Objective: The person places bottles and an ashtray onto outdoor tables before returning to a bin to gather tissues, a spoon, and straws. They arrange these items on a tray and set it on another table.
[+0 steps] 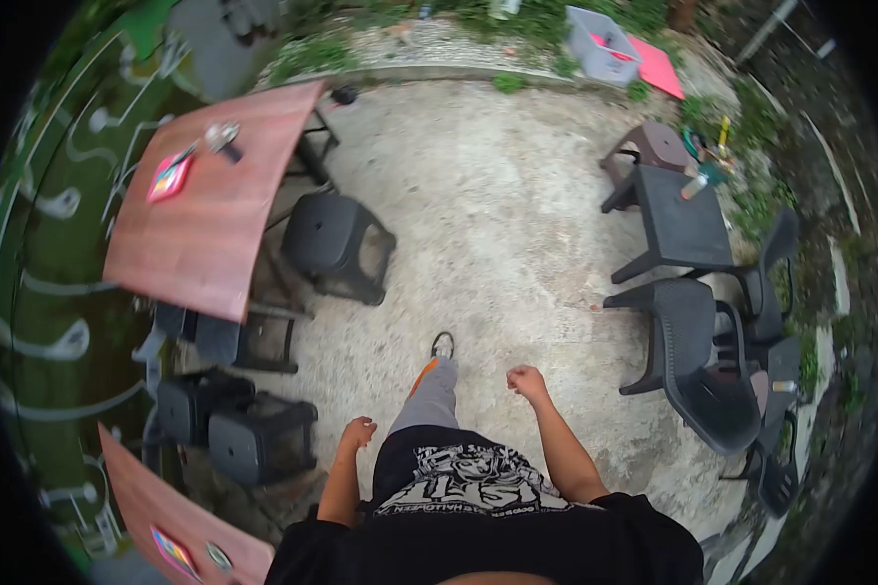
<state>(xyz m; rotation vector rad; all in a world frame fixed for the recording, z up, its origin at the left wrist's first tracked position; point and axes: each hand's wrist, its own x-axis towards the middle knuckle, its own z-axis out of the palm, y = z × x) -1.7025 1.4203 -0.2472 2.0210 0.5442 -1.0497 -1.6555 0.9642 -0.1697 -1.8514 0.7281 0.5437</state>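
My left hand hangs low beside my body with its fingers loosely bent and a little apart, holding nothing I can see. Out in front of me on the other side, my right hand has its fingers curled in, with no object showing in it. Neither hand touches anything. A black stool stands ahead on the left, beside a reddish-brown table. On that table lie a pink-edged colourful item and a small object with a dark handle.
Concrete floor runs ahead between the furniture. Black stools and a second table stand at left. On the right are a small black table, a brown stool and black chairs. A grey bin sits at the back.
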